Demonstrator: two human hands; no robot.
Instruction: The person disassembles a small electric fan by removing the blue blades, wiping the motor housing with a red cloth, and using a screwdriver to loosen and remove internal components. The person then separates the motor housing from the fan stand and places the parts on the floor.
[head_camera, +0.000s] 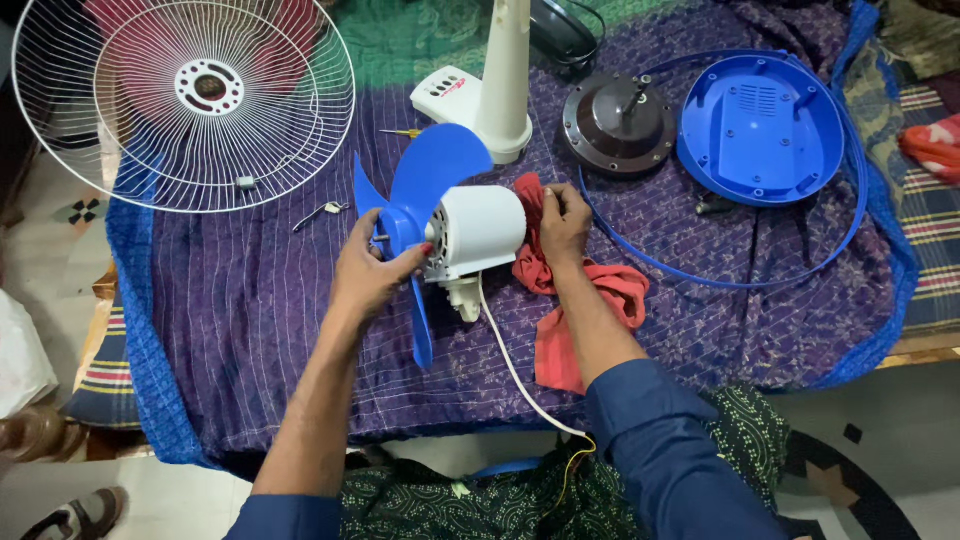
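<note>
Left hand (368, 275) grips thin blue fan blade (420, 195); flexes easily. Right hand (563, 222) clutches red rag (580, 300) behind the rigid, heavier white motor housing (482, 230); best hold there.

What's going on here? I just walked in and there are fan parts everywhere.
A person has a fan taken apart on a purple cloth. The left hand holds the blue blade at its hub, and the right hand steadies the back of the white motor against a red rag. The wire guard, white stand and blue cover lie apart.
</note>
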